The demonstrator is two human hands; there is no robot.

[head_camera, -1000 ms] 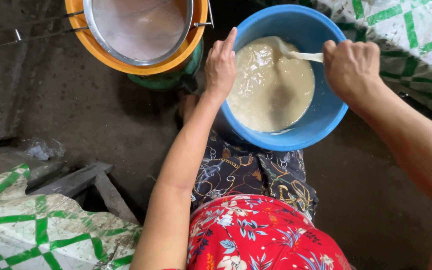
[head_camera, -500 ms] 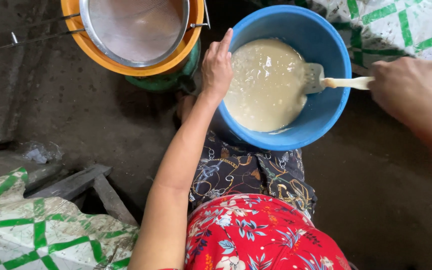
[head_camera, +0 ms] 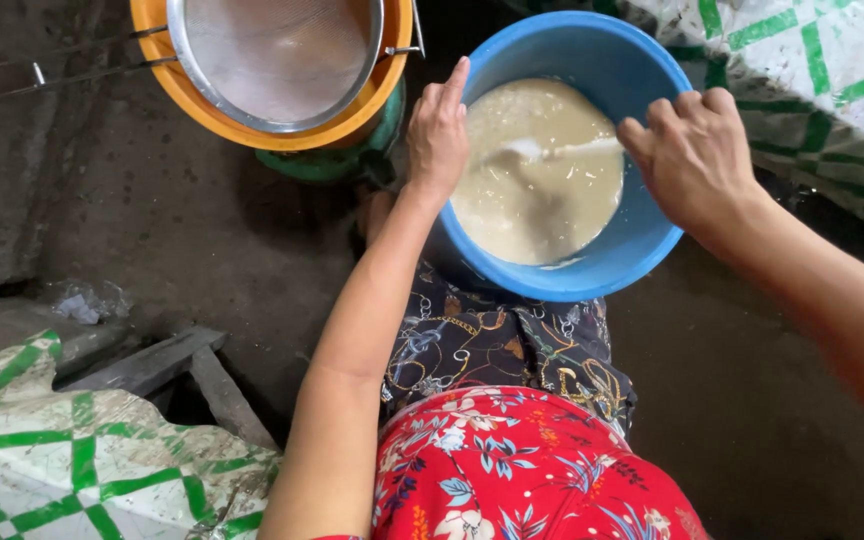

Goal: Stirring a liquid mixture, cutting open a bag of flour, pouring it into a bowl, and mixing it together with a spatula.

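Dark concrete floor; left hand (head_camera: 439, 130) grips blue basin (head_camera: 642, 240) rim, right hand (head_camera: 694, 155) clasps spatula (head_camera: 552, 150) in batter.

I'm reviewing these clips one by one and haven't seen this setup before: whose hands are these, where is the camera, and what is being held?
The camera sits on a person's head and looks down, so both arms are their own. The left hand grips the rim of a blue plastic basin holding pale, creamy liquid. The right hand holds a pale spatula dipped in that liquid. Beside it, a metal mesh strainer rests on an orange bucket. Everything stands on a dark, dirty floor.
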